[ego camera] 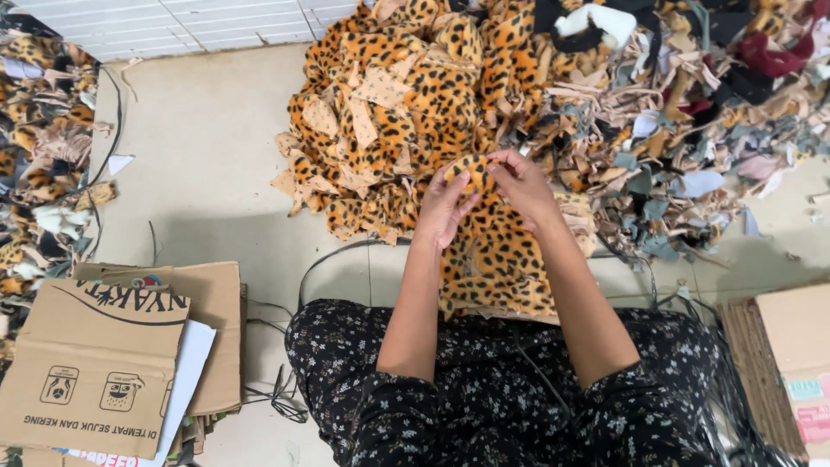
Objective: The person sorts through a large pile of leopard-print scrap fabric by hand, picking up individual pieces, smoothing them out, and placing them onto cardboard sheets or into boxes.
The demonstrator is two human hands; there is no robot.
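A piece of orange, black-spotted plush fabric (477, 166) is pinched between both my hands at the middle of the view. My left hand (443, 207) grips its lower left edge, fingers curled around it. My right hand (521, 183) holds its right end with thumb and fingertips. Below the hands, a larger sheet of the same leopard-print fabric (497, 259) hangs down onto my lap, which is covered by dark floral cloth (484, 398).
A big heap of leopard-print scraps (389, 112) lies on the floor ahead, merging into mixed beige, grey and dark offcuts (692, 104) at right. Flattened cardboard boxes (112, 355) lie at lower left, another box (795, 363) at lower right. More scraps (39, 156) line the left edge.
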